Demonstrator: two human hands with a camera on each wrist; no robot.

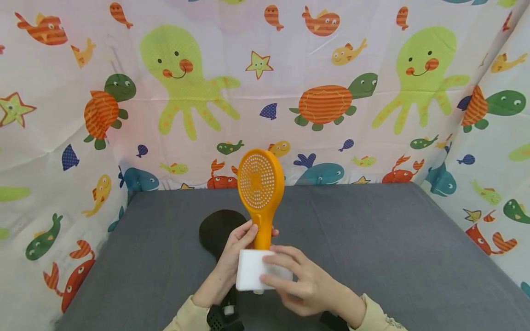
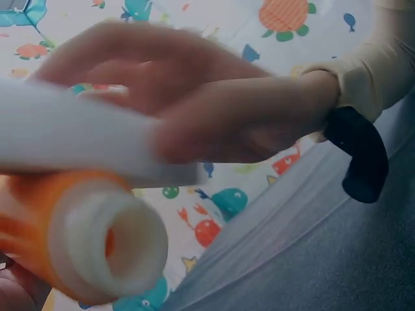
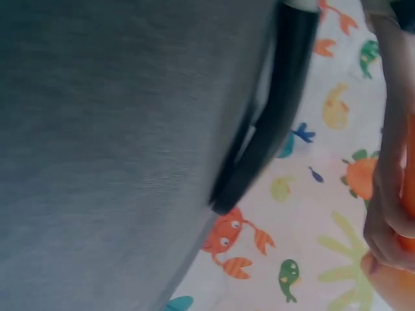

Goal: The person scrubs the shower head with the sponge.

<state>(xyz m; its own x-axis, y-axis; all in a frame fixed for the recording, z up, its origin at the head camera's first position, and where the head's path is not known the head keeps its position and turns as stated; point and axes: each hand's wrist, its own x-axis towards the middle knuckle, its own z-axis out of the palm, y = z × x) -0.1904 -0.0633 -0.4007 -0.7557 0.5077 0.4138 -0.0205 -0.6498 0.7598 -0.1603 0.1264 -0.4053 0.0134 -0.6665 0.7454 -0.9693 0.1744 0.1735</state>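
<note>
An orange shower head [image 1: 270,193] stands upright in the head view, its round perforated face toward me. My left hand [image 1: 229,257] grips its handle just below the face. In front of the lower handle, my right hand [image 1: 304,280] holds a white sponge [image 1: 250,270], a smooth block, with fingers spread over its front and side. The left wrist view shows the sponge along the handle near the pale hollow end [image 2: 139,243] of the shower head, and the right hand is blurred there. Only part of the left hand [image 3: 389,220] shows in the right wrist view.
A black shower head [image 1: 217,230] lies on the grey-covered table [image 1: 372,239] behind the left hand, its handle running toward me. A curtain [image 1: 265,128] printed with sea animals walls the table at the back and both sides. Black straps sit on both wrists.
</note>
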